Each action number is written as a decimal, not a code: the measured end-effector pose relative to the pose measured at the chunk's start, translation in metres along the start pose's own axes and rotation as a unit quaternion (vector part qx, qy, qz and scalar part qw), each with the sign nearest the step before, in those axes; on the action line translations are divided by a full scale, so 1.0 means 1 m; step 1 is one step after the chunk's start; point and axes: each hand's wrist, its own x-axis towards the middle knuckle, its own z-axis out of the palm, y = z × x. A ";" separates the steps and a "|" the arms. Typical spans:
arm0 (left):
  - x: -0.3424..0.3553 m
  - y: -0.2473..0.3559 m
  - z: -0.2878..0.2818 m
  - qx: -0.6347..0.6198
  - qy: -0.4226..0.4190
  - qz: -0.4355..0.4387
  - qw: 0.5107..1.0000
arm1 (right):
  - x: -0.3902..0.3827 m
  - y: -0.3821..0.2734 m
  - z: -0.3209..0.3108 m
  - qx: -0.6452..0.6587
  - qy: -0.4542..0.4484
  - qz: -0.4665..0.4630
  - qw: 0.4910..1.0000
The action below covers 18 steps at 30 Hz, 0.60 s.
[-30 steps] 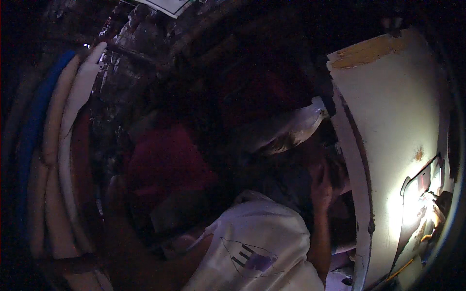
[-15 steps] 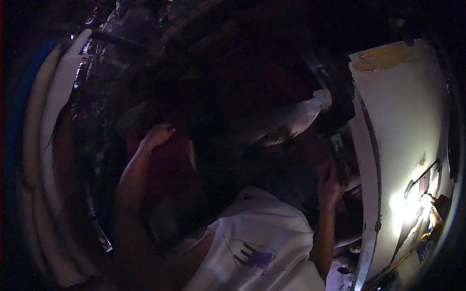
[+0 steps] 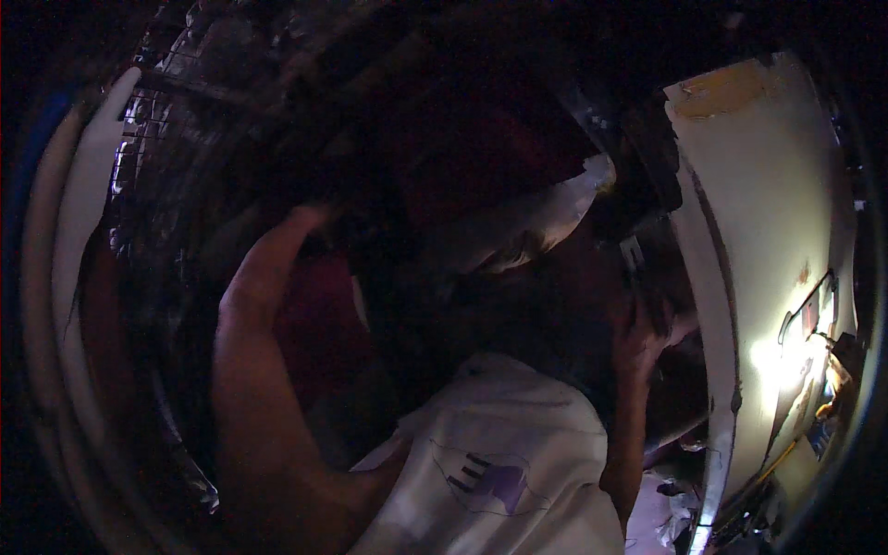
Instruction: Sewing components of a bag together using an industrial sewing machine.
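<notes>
Two arms of mine reach well apart, probably for reach or balance: left hand point(image 3: 319, 215) just beyond the upper end of the red piece point(image 3: 324, 319), right hand point(image 3: 640, 338) near the white panel point(image 3: 768, 213). Blur and shadow hide both sets of fingers; I can't tell whether they're open, closed or gripping. The red piece lies left of my shirt point(image 3: 527, 435), deep red, flat-looking, pale along its right edge, its material unclear.
</notes>
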 end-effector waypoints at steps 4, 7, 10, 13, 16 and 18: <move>-0.007 -0.020 -0.003 -0.204 -0.079 0.068 0.973 | -0.003 0.003 0.005 0.024 0.015 -0.016 0.999; -0.017 -0.021 0.002 -0.264 -0.061 0.053 0.961 | -0.003 0.004 0.005 0.035 -0.026 0.038 0.998; -0.018 -0.011 0.006 -0.272 -0.004 0.001 0.962 | -0.004 0.004 0.002 0.042 -0.023 0.034 0.998; -0.009 -0.002 0.005 -0.248 0.055 -0.036 0.967 | 0.001 0.001 -0.002 0.072 -0.031 0.034 0.996; -0.013 0.002 0.009 -0.181 0.052 0.061 0.980 | 0.006 -0.003 -0.007 0.062 -0.016 -0.001 0.998; -0.018 0.002 0.014 -0.178 0.054 0.049 0.981 | 0.010 -0.006 -0.009 0.069 0.002 -0.008 0.998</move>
